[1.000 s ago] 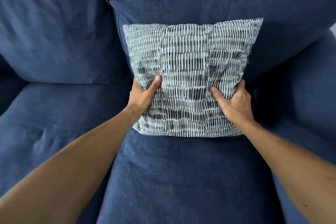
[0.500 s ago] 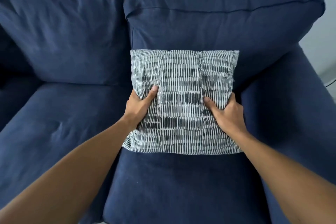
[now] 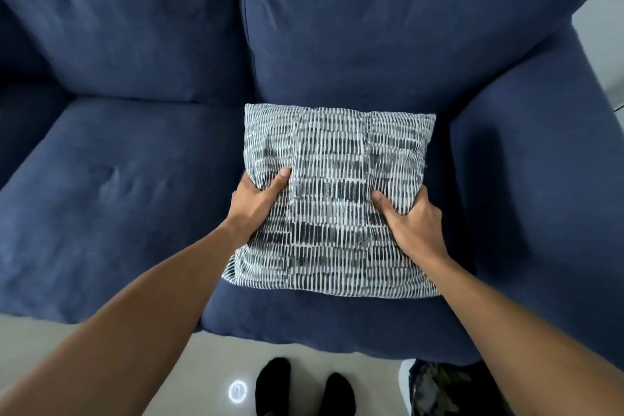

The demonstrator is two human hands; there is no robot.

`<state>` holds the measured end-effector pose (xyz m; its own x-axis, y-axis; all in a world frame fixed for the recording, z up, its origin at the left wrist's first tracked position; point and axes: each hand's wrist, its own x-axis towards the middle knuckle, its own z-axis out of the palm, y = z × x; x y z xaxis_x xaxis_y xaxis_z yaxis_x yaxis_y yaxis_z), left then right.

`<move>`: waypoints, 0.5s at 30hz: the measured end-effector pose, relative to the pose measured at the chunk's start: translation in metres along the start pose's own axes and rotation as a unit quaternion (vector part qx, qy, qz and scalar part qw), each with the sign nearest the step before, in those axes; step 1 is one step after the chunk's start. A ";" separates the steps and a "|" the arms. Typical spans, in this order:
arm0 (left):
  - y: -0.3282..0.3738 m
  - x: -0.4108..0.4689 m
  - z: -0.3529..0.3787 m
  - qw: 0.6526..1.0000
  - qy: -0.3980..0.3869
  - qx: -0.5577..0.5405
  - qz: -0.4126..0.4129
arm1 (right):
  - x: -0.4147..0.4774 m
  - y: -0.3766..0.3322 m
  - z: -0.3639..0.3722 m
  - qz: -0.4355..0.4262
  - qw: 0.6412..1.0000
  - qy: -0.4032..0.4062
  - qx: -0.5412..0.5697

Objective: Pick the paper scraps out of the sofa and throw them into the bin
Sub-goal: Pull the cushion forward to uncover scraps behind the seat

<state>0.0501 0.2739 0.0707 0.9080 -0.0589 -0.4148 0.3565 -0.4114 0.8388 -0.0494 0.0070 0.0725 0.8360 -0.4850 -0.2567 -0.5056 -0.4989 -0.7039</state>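
Note:
A square throw pillow [image 3: 334,199] with a grey, black and white dash pattern lies over the right seat cushion of the dark blue sofa [image 3: 111,199]. My left hand [image 3: 255,201] grips the pillow's left edge, thumb pressed on top. My right hand [image 3: 412,223] grips its right edge the same way. No paper scraps show anywhere on the sofa. A container [image 3: 442,388] with a dark liner and something crumpled inside sits on the floor at the bottom right, partly behind my right arm; it may be the bin.
The sofa's right armrest [image 3: 526,179] stands just beside the pillow. Pale floor [image 3: 60,331] runs along the front of the sofa. My feet in black socks [image 3: 304,388] stand on it near the sofa's front edge.
The pillow has come down and toward me, away from the back cushion, with both hands still gripping it. The view has tilted down, so the floor, my feet and the container now show.

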 end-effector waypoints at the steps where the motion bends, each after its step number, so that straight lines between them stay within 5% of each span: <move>1: -0.006 -0.003 0.002 1.000 0.001 0.004 -0.008 | -0.004 0.004 0.003 0.007 1.000 -0.003 -0.001; 15: -0.053 -0.024 0.012 0.998 -0.004 0.035 -0.044 | -0.034 0.049 0.023 0.036 0.999 -0.023 0.013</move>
<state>0.0070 0.2864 0.0322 0.8715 -0.0270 -0.4897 0.4189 -0.4784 0.7718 -0.0976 0.0159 0.0319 0.8068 -0.4853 -0.3370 -0.5595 -0.4444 -0.6996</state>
